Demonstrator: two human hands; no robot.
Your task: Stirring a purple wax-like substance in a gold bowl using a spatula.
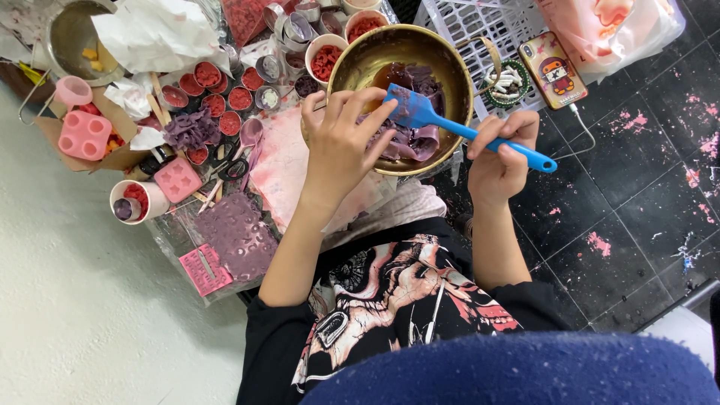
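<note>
Holding a blue spatula (457, 129) by its handle, the right hand (499, 154) is closed around it, the blade resting on purple wax (409, 139) inside the brass bowl (360, 60). The left hand (341, 142) steadies the near rim, fingers curled; whether it pinches wax is unclear. Left of the bowl, small round tins (217, 90) of red pieces crowd together, with pink moulds (86, 135) nearby. A phone (553, 69) with a cartoon case lies right, on a white crate (480, 22).
</note>
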